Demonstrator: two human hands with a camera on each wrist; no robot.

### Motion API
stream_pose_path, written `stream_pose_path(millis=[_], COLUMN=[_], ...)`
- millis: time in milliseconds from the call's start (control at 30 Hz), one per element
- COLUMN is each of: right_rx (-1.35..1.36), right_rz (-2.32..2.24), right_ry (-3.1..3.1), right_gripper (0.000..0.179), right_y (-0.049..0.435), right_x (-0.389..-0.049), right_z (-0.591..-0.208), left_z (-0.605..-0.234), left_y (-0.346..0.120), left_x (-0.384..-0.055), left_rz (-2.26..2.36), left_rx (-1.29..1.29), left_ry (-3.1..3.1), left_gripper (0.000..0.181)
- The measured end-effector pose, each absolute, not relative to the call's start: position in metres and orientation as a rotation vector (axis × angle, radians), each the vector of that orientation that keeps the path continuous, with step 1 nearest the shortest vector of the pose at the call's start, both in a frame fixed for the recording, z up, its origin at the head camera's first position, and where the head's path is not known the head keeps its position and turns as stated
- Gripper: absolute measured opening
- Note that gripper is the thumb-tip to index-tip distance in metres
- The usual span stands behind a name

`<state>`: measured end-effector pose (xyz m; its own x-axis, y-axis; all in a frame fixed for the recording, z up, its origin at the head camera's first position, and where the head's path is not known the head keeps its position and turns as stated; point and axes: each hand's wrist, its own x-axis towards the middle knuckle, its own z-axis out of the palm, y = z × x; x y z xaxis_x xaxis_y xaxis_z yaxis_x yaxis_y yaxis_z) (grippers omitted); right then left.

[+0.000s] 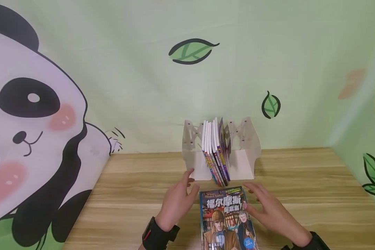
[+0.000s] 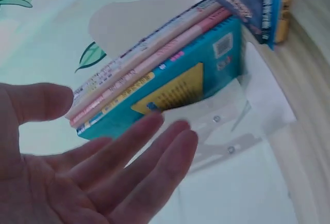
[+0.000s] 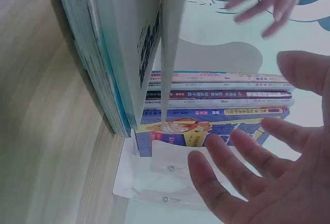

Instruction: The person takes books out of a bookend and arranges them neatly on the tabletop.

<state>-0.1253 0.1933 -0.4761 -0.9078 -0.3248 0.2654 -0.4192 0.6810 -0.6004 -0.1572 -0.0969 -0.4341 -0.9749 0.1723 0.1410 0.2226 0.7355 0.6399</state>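
Observation:
A comic-style book (image 1: 222, 218) with a man in a brown cap on its cover lies flat on top of a stack; the right wrist view shows the stack's page edges (image 3: 93, 53). My left hand (image 1: 178, 202) hovers to the left of it, fingers spread and holding nothing. On the other side is my right hand (image 1: 270, 210), also spread, its thumb overlapping the cover's right edge in the head view. Behind the stack, several thin books (image 1: 215, 152) lean side by side in a white book rack (image 1: 242, 163). A teal book (image 2: 175, 84) is the nearest of them in the left wrist view.
The wooden table (image 1: 137, 180) runs back to a green backdrop (image 1: 137, 86) printed with a panda (image 1: 34, 139) and leaves. Perforated side panels (image 1: 253, 142) of the rack stand up at both ends. Black straps (image 1: 159, 234) are round both wrists.

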Motion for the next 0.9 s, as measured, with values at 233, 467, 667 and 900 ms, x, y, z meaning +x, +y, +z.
stream_pose_path(millis=[233, 467, 667, 900], right_rx=[0.654, 0.648, 0.641, 0.628], right_rz=[1.007, 1.016, 1.029, 1.026], right_ry=[-2.661, -2.649, -2.645, -2.657], right_gripper=[0.071, 0.088, 0.088, 0.086], right_y=[0.192, 0.191, 0.19, 0.19], right_x=[-0.124, -0.123, -0.122, -0.123], right_z=[-0.475, -0.473, -0.472, -0.471], left_z=[-0.429, -0.437, -0.445, -0.449], left_y=[-0.083, -0.069, -0.059, -0.053], left_x=[-0.178, -0.204, -0.216, -0.221], left_rz=[-1.189, -1.317, -1.37, -1.391], left_rx=[-0.302, -0.371, -0.359, -0.315], left_ry=[-2.696, -2.555, -2.508, -2.498], left_gripper=[0.06, 0.057, 0.055, 0.054])
